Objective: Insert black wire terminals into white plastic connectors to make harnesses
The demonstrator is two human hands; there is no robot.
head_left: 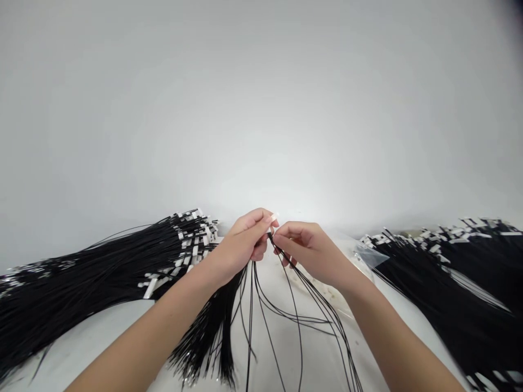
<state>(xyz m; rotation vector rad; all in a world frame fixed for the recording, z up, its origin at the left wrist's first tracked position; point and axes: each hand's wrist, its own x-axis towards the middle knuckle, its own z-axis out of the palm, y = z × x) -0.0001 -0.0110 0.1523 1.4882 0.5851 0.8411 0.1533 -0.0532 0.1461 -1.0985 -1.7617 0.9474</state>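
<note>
My left hand (245, 242) and my right hand (304, 247) meet above the white table (102, 337), fingertips pinched together on the white-tagged end (273, 220) of thin black wires (294, 310). Several of these wires hang from both hands and trail down toward me. A thicker bunch of black wires (212, 332) passes under my left wrist.
A large pile of black wires with white tags (102, 272) lies on the left. A second pile (461, 277) lies on the right, with a bit of clear plastic (370, 256) at its near edge. A plain pale wall fills the upper half.
</note>
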